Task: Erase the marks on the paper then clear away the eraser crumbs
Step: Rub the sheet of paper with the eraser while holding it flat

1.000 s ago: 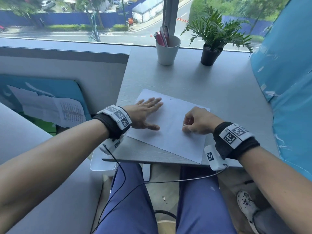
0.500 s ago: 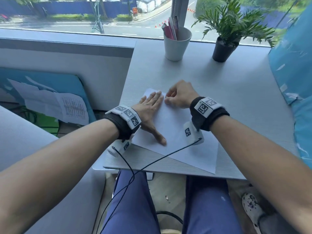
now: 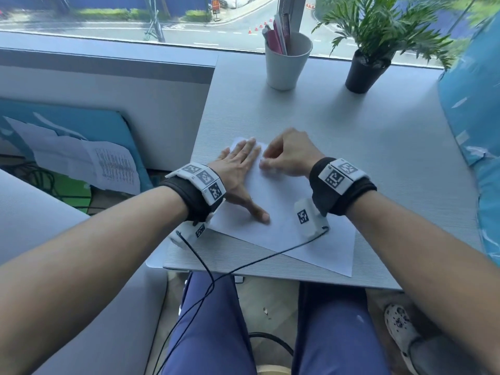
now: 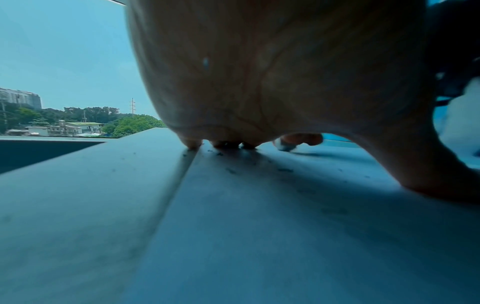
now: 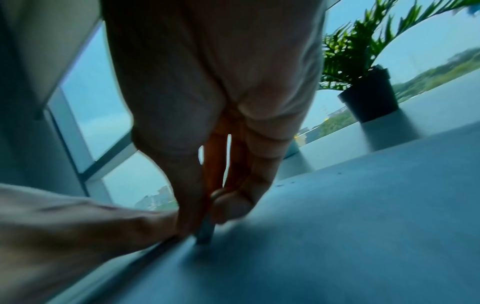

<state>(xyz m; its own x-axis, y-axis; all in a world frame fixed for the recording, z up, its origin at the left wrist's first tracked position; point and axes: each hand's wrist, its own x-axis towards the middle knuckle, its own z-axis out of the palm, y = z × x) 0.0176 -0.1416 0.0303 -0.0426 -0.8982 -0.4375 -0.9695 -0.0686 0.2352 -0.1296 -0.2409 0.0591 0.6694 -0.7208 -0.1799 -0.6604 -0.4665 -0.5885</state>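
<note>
A white sheet of paper [image 3: 286, 220] lies askew on the grey table [image 3: 378, 163]. My left hand [image 3: 239, 171] presses flat on the sheet's far left part, fingers straight and thumb spread toward me. Right beside those fingers, my right hand [image 3: 270, 165] pinches a small white eraser [image 4: 284, 146] and holds its tip on the paper near the far corner. The right wrist view shows the eraser [image 5: 205, 232] between thumb and fingers, touching the sheet. Dark eraser crumbs [image 4: 231, 170] are scattered on the paper under my left palm. No marks are discernible.
A white cup with pens [image 3: 288, 63] and a potted plant [image 3: 366, 70] stand at the back of the table by the window. A blue cushion [image 3: 473, 117] borders the right side. A black cable [image 3: 243, 263] crosses the near table edge. Loose papers [image 3: 81, 163] lie lower left.
My right hand has moved from the sheet's right middle to its far left corner, next to my left fingertips. The left hand has stayed flat on the paper.
</note>
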